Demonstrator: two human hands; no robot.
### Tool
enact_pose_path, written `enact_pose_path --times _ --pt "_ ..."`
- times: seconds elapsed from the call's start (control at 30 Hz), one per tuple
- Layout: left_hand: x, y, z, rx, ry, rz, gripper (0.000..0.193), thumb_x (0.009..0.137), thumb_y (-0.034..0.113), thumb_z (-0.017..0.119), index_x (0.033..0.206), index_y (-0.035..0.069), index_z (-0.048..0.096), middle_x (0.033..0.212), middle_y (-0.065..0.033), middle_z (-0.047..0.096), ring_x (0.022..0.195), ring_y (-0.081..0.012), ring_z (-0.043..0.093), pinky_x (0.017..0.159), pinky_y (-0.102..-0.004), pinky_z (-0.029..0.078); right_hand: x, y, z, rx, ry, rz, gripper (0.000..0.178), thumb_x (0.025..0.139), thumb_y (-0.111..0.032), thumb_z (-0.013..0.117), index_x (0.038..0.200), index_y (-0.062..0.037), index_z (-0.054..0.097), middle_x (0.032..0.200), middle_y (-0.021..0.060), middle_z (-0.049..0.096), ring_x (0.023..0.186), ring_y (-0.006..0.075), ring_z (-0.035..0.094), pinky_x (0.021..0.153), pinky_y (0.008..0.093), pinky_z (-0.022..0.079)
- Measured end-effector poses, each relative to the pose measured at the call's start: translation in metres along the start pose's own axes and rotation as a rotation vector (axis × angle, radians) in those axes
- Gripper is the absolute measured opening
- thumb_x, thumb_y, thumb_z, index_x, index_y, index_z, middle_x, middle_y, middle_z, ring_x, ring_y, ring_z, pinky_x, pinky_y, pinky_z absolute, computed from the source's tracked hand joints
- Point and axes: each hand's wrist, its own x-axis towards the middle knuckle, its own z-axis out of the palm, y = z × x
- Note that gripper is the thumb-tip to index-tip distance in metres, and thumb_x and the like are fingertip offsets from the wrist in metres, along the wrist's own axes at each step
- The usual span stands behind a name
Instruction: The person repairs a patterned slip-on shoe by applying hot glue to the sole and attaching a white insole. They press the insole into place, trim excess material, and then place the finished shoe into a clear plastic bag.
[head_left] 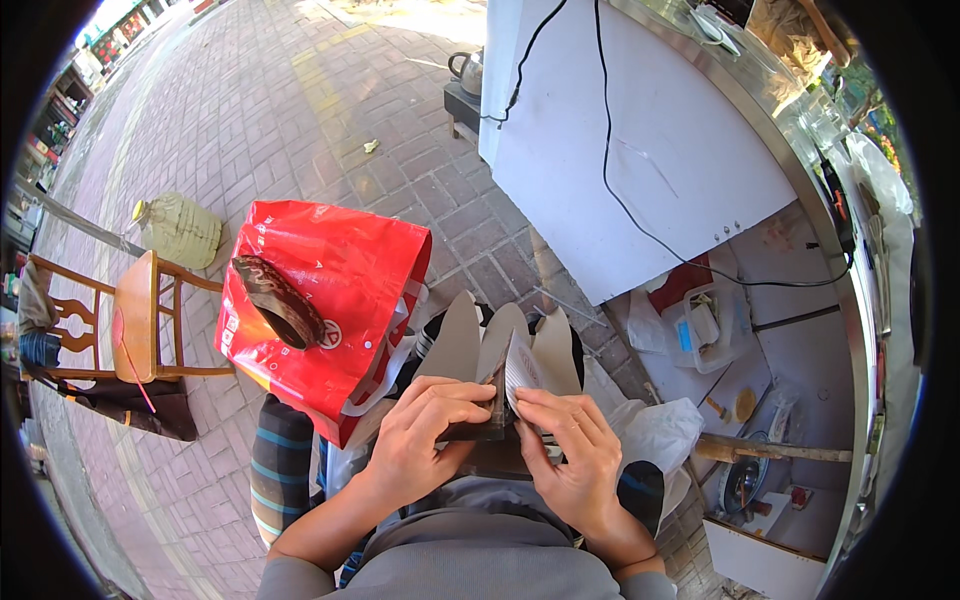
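Observation:
Both hands meet in front of my body, over my lap. The fingers of my left hand [425, 440] are closed on a dark brown, glossy flat piece [488, 428], whose kind I cannot make out. My right hand [572, 445] pinches the near end of a pale, finely striped insole-shaped piece [522, 365], right beside the brown edge. Beyond my fingers, several beige insole-shaped sheets [452, 343] fan out with rounded ends away from me. To the left, a curved brown patterned piece [278, 302] lies on a large red bag [375, 265].
Wooden chairs [138, 320] and a yellowish plastic jug [180, 230] stand at left on brick paving. A white panel [650, 130] with a black cable fills the upper right. Below it are a clear plastic tub [708, 325], a wooden stick [790, 453] and a crumpled white bag [655, 430].

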Motion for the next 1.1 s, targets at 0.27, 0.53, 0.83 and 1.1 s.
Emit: enact_pose_path --times 0.27,0.53,0.83,1.1 --pt "0.0003 -0.0001 -0.0007 -0.015 -0.004 0.008 0.043 0.06 -0.011 0.075 0.099 0.004 0.062 0.114 -0.0117 0.069 0.101 -0.0317 0.064 0.084 -0.0385 0.053 -0.0001 -0.0014 -0.0002 0.021 -0.026 0.002 0.025 0.075 0.008 0.073 0.098 -0.0029 0.07 0.104 0.0092 0.073 0.083 0.026 0.067 0.073 0.0326 0.054" --pt "-0.0005 -0.0007 -0.0015 0.006 -0.018 -0.007 0.043 0.061 -0.009 0.075 0.1 0.006 0.064 0.114 -0.01 0.068 0.099 -0.0306 0.064 0.077 -0.0372 0.054 0.0014 0.0005 -0.0046 0.098 -0.067 0.052 0.024 0.078 0.009 0.069 0.1 -0.0018 0.07 0.104 0.009 0.073 0.082 0.0249 0.067 0.073 0.0319 0.054" --pt "-0.0006 -0.003 -0.0011 0.142 -0.006 0.087 0.039 0.063 -0.005 0.077 0.1 0.008 0.069 0.112 -0.008 0.068 0.091 -0.0283 0.066 0.07 -0.035 0.055 0.0021 0.0018 -0.003 0.119 -0.095 0.079 0.025 0.079 0.009 0.067 0.102 -0.0014 0.07 0.105 0.0097 0.072 0.082 0.0248 0.066 0.072 0.032 0.054" --pt "0.0015 0.0013 0.0037 0.179 0.07 0.042 0.04 0.063 -0.009 0.076 0.1 0.005 0.07 0.107 -0.0101 0.068 0.09 -0.0291 0.066 0.073 -0.0354 0.054 0.0049 0.0025 -0.0004 0.111 -0.084 0.082 0.02 0.08 0.007 0.07 0.098 -0.0012 0.068 0.104 0.0092 0.072 0.082 0.0256 0.066 0.072 0.0329 0.054"
